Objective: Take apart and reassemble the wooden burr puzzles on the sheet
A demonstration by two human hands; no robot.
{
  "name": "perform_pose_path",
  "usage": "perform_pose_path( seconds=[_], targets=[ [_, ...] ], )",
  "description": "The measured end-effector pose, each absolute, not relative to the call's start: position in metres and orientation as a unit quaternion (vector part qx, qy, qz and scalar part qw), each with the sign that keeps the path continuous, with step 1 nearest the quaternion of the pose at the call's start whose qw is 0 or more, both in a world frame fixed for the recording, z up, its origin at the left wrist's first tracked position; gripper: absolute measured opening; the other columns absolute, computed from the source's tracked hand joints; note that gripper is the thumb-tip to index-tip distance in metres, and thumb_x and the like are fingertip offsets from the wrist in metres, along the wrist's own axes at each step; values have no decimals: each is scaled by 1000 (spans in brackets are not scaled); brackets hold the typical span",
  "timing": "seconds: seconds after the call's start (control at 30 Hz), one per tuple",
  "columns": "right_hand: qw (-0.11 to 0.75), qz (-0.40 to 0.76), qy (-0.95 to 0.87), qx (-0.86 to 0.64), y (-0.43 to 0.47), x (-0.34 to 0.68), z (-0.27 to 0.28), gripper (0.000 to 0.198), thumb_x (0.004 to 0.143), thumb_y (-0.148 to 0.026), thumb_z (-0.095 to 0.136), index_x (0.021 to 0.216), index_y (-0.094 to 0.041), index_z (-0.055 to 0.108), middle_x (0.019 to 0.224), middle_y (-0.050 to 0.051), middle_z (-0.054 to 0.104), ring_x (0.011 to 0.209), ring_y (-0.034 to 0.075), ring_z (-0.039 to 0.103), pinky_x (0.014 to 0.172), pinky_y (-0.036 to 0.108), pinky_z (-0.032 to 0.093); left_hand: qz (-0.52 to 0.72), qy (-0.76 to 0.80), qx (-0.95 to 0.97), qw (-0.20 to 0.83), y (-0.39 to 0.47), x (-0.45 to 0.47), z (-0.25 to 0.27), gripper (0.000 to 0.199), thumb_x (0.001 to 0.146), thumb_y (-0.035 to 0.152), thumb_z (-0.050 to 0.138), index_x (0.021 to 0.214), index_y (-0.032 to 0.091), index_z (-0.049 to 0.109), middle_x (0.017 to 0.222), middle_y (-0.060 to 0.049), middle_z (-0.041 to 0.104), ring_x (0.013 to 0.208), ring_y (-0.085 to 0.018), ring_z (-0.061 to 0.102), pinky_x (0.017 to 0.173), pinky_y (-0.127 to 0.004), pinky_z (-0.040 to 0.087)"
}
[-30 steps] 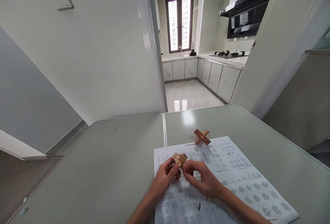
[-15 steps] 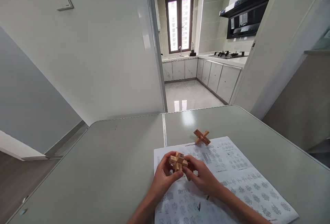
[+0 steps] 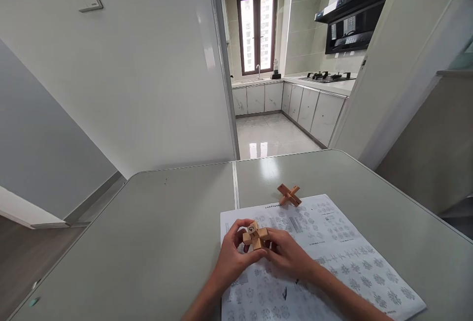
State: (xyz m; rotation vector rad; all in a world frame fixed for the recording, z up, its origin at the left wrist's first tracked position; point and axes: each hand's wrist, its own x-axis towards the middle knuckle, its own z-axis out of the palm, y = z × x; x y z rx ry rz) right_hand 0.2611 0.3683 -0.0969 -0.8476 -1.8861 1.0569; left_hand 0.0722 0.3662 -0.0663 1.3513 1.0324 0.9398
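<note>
A light wooden burr puzzle [image 3: 254,236] of interlocking blocks is held above the printed sheet, with a dark mark on its top block. My left hand [image 3: 236,247] grips it from the left, thumb along the near side and fingers behind. From the right, my right hand [image 3: 286,251] closes on the same puzzle, its fingertips partly hidden beneath and behind it. Beyond the hands, a darker cross-shaped wooden puzzle [image 3: 289,195] lies by the sheet's far edge. The printed sheet [image 3: 332,242] shows many small puzzle diagrams.
The grey-green table [image 3: 166,242] has a pale seam [image 3: 235,185] running away from me. A white wall panel [image 3: 155,75] rises behind it at left. Past the doorway are kitchen cabinets [image 3: 295,102] and a gas hob [image 3: 328,77].
The burr puzzle has been turned in my hands, so different faces and another marking show on top. My right fingers have shifted around it. The darker puzzle stays put.
</note>
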Motion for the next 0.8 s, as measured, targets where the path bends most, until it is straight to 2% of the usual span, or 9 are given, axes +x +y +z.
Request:
perform_pose_path(
  seconds=[0.13, 0.23, 0.37, 0.5, 0.67, 0.8],
  targets=[
    [402, 359, -753, -378, 368, 260, -114, 15, 97, -30, 60, 93, -20, 71, 89, 5, 64, 71, 17, 56, 63, 27, 45, 410, 454, 568, 551, 363, 77, -67, 61, 64, 33, 93, 109, 22, 55, 91, 1, 62, 78, -13, 53, 65, -22, 41],
    [397, 357, -748, -395, 368, 260, -117, 14, 98, -29, 60, 96, -21, 71, 90, 5, 64, 69, 16, 55, 62, 27, 45, 412, 456, 565, 551, 362, 78, -69, 63, 64, 33, 93, 112, 23, 54, 92, 1, 61, 80, -14, 54, 64, -21, 41],
    [390, 424, -750, -324, 370, 263, -101, 22, 102, -37, 55, 104, -22, 71, 97, 6, 67, 81, 19, 60, 68, 28, 47, 415, 447, 576, 545, 363, 77, -70, 63, 68, 37, 91, 117, 22, 54, 91, 0, 61, 76, -13, 51, 63, -22, 39],
    [396, 493, -718, -291, 370, 264, -90, 32, 106, -42, 47, 100, -21, 70, 92, 4, 64, 69, 15, 57, 64, 27, 47, 410, 443, 576, 552, 364, 74, -70, 62, 72, 42, 88, 119, 21, 54, 82, 2, 61, 70, -12, 48, 61, -22, 36],
    [406, 489, -707, -311, 371, 263, -97, 26, 104, -34, 50, 93, -20, 70, 84, 2, 63, 63, 13, 54, 59, 26, 43, 408, 444, 574, 553, 364, 74, -69, 62, 72, 42, 88, 120, 21, 54, 82, 3, 60, 69, -11, 47, 61, -22, 35],
    [422, 450, -698, -363, 373, 263, -105, 15, 95, -27, 60, 84, -19, 67, 76, 1, 62, 66, 15, 52, 60, 26, 41, 406, 436, 581, 555, 361, 76, -67, 63, 70, 40, 90, 119, 22, 55, 84, 2, 60, 70, -11, 50, 60, -22, 36]
  ],
)
